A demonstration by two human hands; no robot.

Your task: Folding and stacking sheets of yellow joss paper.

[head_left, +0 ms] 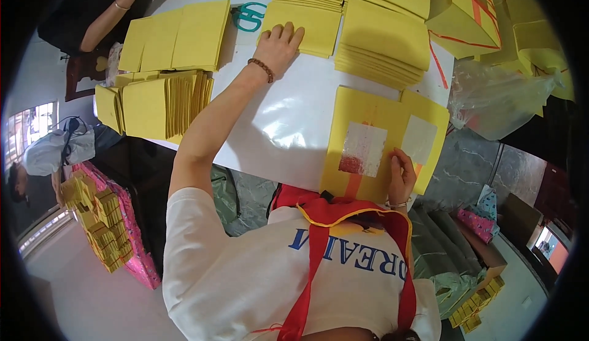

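My left hand [279,49] reaches across the white table and lies on a stack of folded yellow paper [307,20], its fingers stretched over the paper's front part. Near the table's front edge, my right hand [402,178] has its fingers curled at the right edge of a yellow paper sheet [334,138]. That sheet bears a whitish patch [365,147] with a reddish stain low down and an orange strip. Partly beneath it, to the right, lies another yellow sheet [434,104] with a pale patch. What the right fingertips grip is partly hidden.
Taller yellow stacks [383,37] stand right of my left hand, and more packets [162,98] at left. Teal-handled scissors [249,17] lie between. A tied yellow bundle [463,19] and clear plastic bag [491,98] are at right. Another person's arm [113,19] reaches in far left.
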